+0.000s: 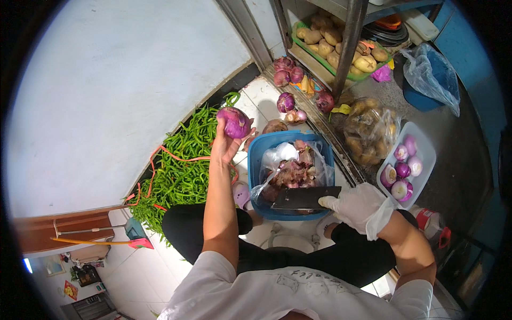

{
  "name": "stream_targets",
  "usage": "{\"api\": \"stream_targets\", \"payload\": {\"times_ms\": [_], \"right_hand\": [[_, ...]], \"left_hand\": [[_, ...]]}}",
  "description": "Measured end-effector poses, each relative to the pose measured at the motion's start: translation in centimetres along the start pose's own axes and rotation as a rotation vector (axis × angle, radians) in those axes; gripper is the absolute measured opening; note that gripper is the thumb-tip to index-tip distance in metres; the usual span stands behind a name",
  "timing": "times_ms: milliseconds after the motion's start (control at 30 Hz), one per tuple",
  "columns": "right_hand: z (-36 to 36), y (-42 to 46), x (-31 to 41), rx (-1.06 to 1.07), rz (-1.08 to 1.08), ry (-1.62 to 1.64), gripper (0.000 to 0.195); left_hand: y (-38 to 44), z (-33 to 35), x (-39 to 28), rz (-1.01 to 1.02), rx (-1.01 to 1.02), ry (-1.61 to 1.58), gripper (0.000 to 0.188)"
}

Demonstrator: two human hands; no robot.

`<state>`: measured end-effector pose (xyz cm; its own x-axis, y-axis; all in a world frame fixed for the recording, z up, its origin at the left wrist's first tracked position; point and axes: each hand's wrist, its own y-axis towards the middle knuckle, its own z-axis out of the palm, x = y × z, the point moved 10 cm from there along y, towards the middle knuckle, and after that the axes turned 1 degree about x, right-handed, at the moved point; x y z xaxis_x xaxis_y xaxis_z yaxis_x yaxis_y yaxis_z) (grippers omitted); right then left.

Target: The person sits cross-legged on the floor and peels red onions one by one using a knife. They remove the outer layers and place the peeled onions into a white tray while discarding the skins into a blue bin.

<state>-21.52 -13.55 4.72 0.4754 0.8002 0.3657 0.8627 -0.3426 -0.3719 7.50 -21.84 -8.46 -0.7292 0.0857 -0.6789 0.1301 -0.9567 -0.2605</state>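
Bare, my left hand (pixel 230 142) holds up a large purple onion (pixel 235 123) left of the blue bin. My right hand (pixel 356 206) wears a thin translucent glove and grips a dark-bladed cleaver (pixel 304 197); its handle is hidden by the fingers. The blade lies level over the near part of the blue bin (pixel 256 138). Onion skins (pixel 294 174) and a clear plastic bag fill that bin between my knees. To the right, a translucent plastic tub (pixel 425 166) contains several peeled onions (pixel 401 189).
Green chili peppers (pixel 184 156) heap along the left wall. Unpeeled onions (pixel 285 102) lie beyond the bin beside a metal door track (pixel 338 154). Behind it are a bagged lot of potatoes (pixel 366 132), a green potato basket (pixel 308 54), a shelf post (pixel 350 48) and a lined blue bucket (pixel 424 94).
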Motion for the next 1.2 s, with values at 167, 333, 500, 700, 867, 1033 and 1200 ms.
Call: {"api": "stream_targets", "payload": {"times_ms": [167, 333, 500, 700, 867, 1033, 1200], "right_hand": [[-0.8, 0.2, 0.1, -0.009, -0.061, -0.084, 0.036], [-0.9, 1.3, -0.9, -0.011, -0.064, -0.027, 0.036], [-0.7, 3.0, -3.6, -0.004, -0.019, 0.024, 0.033], [-0.9, 4.3, -5.5, -0.096, 0.068, 0.055, 0.030], [-0.5, 5.0, -5.2, -0.004, -0.044, 0.006, 0.029], [-1.1, 5.3, -5.1, -0.063, -0.029, -0.027, 0.030], [0.8, 5.0, -5.8, 0.161, -0.025, 0.150, 0.036]], "left_hand": [[7.1, -8.1, 3.5, -0.147, -0.156, 0.130, 0.052], [12.4, -15.4, 8.4, -0.376, -0.235, 0.238, 0.056], [18.2, -17.3, 11.5, -0.409, -0.232, 0.263, 0.050], [22.3, -20.4, 3.4, 0.180, -0.568, 1.656, 0.040], [24.4, -3.7, 11.0, 0.214, 0.166, 1.747, 0.047], [25.2, -6.7, 16.4, -0.159, 0.174, 2.067, 0.093], [21.7, -4.5, 15.4, -0.433, 0.229, 0.539, 0.074]]}}
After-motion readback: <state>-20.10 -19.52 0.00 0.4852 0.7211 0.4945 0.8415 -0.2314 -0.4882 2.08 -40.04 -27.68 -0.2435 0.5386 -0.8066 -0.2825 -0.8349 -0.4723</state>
